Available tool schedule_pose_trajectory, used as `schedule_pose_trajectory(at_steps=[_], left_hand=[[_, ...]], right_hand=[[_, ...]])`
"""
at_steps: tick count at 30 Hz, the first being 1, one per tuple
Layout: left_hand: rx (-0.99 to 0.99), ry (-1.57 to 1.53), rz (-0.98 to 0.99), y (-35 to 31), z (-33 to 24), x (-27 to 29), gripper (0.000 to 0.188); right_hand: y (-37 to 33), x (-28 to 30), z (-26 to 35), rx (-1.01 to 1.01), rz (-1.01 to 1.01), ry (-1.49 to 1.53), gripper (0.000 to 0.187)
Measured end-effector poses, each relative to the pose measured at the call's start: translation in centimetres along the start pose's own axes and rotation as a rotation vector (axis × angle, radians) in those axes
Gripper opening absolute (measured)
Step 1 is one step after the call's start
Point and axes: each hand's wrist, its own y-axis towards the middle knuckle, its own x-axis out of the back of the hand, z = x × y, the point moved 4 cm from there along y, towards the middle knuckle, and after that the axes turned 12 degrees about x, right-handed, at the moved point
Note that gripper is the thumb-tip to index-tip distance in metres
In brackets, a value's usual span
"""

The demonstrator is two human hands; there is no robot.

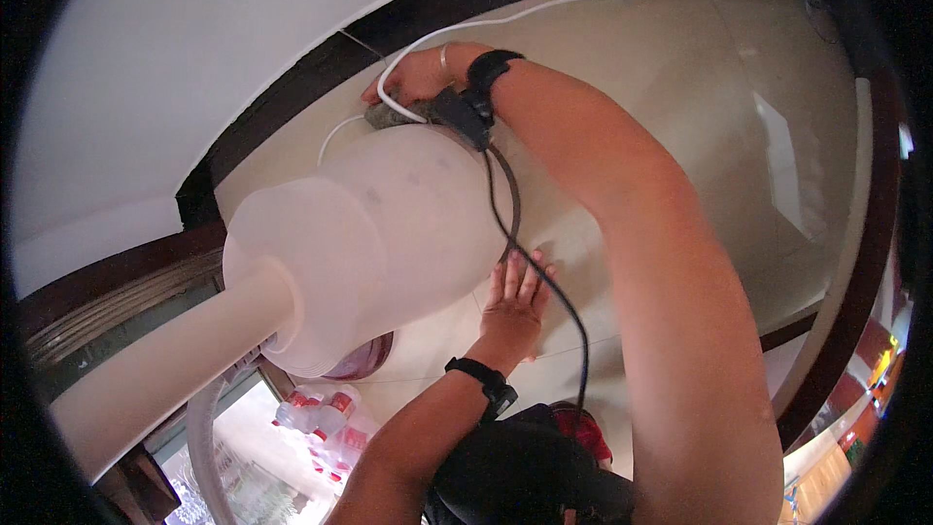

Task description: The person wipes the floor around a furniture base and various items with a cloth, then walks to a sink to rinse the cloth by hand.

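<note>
Fingers point(520, 277) of the left hand point(513, 306) spread flat — against the white fan housing point(408, 224).

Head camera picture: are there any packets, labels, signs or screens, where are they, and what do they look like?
Pack of bottles: lower left, below the big white lamp shade; clear plastic bottles with red and white labels.
Colourful packages: far right edge, blurry red and yellow shapes.
No screens or signs show.

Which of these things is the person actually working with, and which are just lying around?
In hand:
- large pale plastic lamp-like dome, steadied by the left hand
- grey cloth pad pressed on it by the right hand
- thin white cable by the right hand

Lying about:
- clear plastic bottles with red labels
- dark wooden trim
</note>
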Motion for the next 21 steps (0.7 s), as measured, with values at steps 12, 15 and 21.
schedule_pose_trajectory(at_steps=[12,15,21], left_hand=[[-0.019,0.020,0.421,1.2,-0.2,3.4,0.142],[-0.018,0.028,0.370,1.1,-0.4,2.9,0.141],[-0.057,0.037,0.366,1.0,-0.3,2.7,0.144]], right_hand=[[-17.3,-3.5,-0.8,0.107,-0.499,-0.543,0.031],[-16.4,-3.6,-1.1,0.167,-0.405,-0.504,0.032],[-9.6,-1.5,-2.5,0.191,-0.147,-0.618,0.039]])
